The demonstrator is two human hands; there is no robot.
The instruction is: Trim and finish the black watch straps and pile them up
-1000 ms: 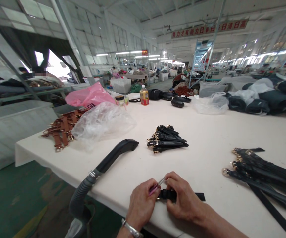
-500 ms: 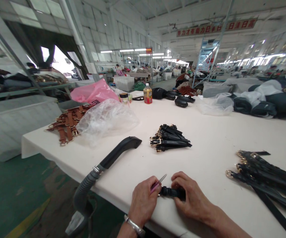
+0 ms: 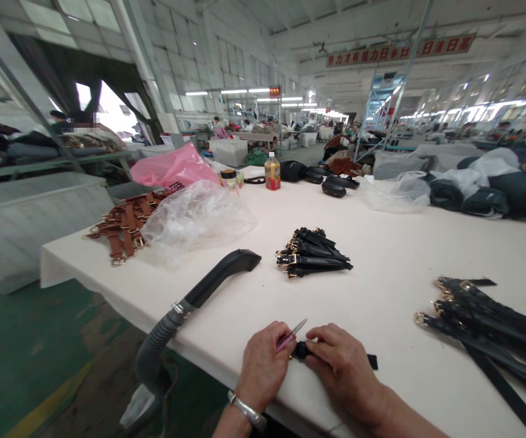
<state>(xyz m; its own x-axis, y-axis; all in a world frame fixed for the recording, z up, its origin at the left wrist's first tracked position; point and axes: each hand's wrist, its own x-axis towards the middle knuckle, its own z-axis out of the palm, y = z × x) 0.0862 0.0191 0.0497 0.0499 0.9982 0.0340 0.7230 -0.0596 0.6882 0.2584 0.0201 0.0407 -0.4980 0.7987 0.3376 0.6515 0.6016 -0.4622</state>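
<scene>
My left hand (image 3: 265, 359), a silver bangle at its wrist, is closed around a pink-handled tool with a pointed metal tip (image 3: 298, 326). Its fingers also hold one end of a short black strap (image 3: 300, 350). My right hand (image 3: 343, 365) pinches that strap just beside the left fingers. The strap's free tail pokes out to the right from under my right hand, and most of its length is hidden. Beyond my hands lies a small bundle of black straps with gold buckles (image 3: 315, 255). Longer black straps (image 3: 495, 334) are heaped to the right.
A black suction nozzle on a grey hose (image 3: 220, 277) rises over the left table edge. Brown buckled straps (image 3: 126, 228), a clear plastic bag (image 3: 194, 219) and a pink bag (image 3: 171, 167) lie at far left. A drink bottle (image 3: 272, 172) stands at the back of the white-covered table (image 3: 395, 255).
My right hand has slid left along the strap to a spot closer to my left hand, exposing the strap's tail. My left hand has barely moved.
</scene>
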